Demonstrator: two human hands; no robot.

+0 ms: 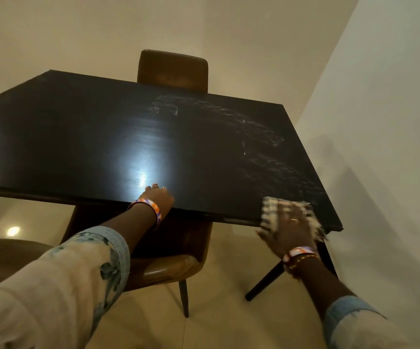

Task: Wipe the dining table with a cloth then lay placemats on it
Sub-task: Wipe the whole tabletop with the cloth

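Single head-worn wide-angle view, positioned above the near edge of the dark table (103,127), facing forward and down across the top toward the far chair (172,69) and wall; both forearms enter close from below

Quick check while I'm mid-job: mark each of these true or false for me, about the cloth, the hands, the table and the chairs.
1. The right hand presses the checked cloth at the table's near right corner. True.
2. The left hand holds a second cloth. False: it rests bare on the table's near edge.
3. Placemats already lie on the table. False: none are visible.
4. Wet streaks show on the right part of the tabletop. True.
5. A brown chair stands at the far side. True.
6. The near chair is pulled clear of the table. False: it sits tucked under the near edge.
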